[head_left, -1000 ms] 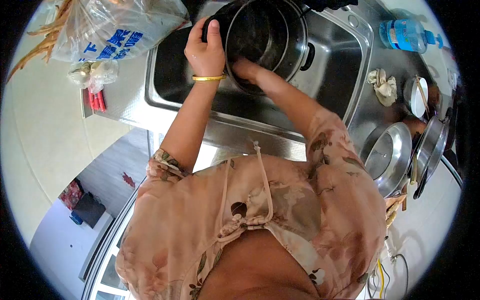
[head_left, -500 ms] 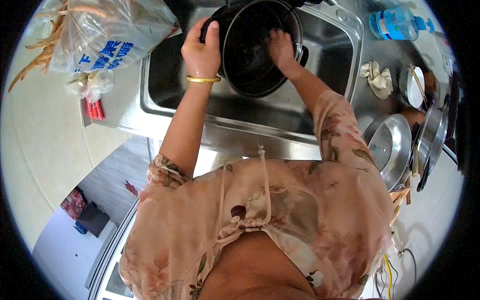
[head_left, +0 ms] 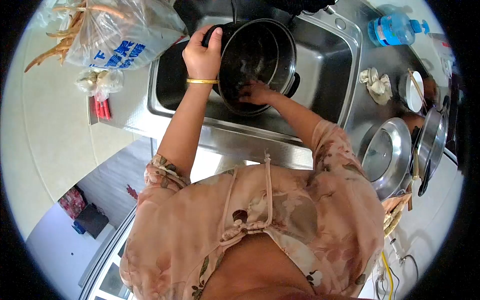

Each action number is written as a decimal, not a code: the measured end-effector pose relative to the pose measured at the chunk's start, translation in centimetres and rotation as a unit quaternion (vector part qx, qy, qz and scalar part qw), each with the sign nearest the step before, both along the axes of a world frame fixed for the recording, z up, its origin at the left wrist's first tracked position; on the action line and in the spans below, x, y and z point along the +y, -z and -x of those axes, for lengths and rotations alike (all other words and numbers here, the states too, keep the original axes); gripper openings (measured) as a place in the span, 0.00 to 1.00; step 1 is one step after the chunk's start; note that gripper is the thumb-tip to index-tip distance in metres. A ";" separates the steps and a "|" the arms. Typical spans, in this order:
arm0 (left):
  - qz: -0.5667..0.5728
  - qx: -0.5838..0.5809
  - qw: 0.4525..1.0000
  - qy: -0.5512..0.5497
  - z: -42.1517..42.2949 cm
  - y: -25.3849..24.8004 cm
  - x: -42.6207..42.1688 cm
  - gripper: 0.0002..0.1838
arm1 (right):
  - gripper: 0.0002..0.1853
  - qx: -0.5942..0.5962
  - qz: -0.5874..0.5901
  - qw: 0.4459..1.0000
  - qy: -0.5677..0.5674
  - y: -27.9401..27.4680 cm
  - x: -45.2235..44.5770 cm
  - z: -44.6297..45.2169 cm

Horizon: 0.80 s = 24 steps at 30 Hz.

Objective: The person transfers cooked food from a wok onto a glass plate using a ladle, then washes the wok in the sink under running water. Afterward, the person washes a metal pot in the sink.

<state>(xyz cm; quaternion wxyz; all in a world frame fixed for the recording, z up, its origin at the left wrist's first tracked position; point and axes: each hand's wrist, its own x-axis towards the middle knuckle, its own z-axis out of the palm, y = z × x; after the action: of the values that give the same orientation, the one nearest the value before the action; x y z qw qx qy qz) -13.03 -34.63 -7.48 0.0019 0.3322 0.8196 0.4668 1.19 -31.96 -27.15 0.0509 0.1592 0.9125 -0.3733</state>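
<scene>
A dark, deep cooking pot point(head_left: 280, 45) is tilted in the steel sink, its mouth facing me. My left hand point(head_left: 202, 56), with a gold bangle at the wrist, is closed round the pot's black side handle point(head_left: 214, 36). Inside the pot, my right hand point(head_left: 257, 93) lies against the near inner wall. Its fingers point left and look apart, with nothing visible in them, though the dark interior obscures the fingertips. The second black handle point(head_left: 294, 85) sticks out by my right wrist.
The sink point(head_left: 327, 65) surrounds the pot. On the left counter lie a plastic bag point(head_left: 127, 32), a smaller bag point(head_left: 102, 82) and red-handled tools point(head_left: 102, 109). To the right are a blue bottle point(head_left: 392, 30), a crumpled cloth point(head_left: 377, 86), a white bowl point(head_left: 414, 92) and steel pans point(head_left: 387, 157).
My right hand has moved from the pot's right side down and left to its near inner wall. My left hand stays on the handle. The view has shifted slightly.
</scene>
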 end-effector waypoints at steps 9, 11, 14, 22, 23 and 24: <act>-0.006 0.023 0.999 0.045 -1.2 -0.4 -0.2 0.18 | 0.14 0.146 0.292 0.872 0.365 -6.6 12.7 -0.3; -0.015 0.033 0.999 0.041 -1.3 -0.2 0.4 0.18 | 0.16 0.148 0.003 0.953 0.263 -2.9 12.1 0.4; -0.024 0.048 0.996 0.072 -1.1 0.0 1.5 0.17 | 0.20 0.054 -0.195 0.946 0.255 8.6 8.7 2.1; -0.045 0.154 0.967 0.197 -1.3 -0.2 3.0 0.15 | 0.21 0.196 0.565 0.778 0.194 -3.8 0.3 5.8; -0.036 0.184 0.956 0.227 -0.8 -0.6 2.7 0.15 | 0.19 0.180 0.514 0.815 0.200 -8.1 1.9 3.7; -0.027 0.214 0.942 0.258 -0.3 -0.9 2.5 0.15 | 0.16 0.165 0.460 0.847 0.208 -10.8 3.2 1.3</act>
<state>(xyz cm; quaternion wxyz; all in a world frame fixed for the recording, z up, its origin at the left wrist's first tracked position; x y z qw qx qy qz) -12.75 -32.11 -6.53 -0.0618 0.6241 0.6738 0.3907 -0.10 -28.76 -16.34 -0.1112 0.2395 0.5767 -0.7731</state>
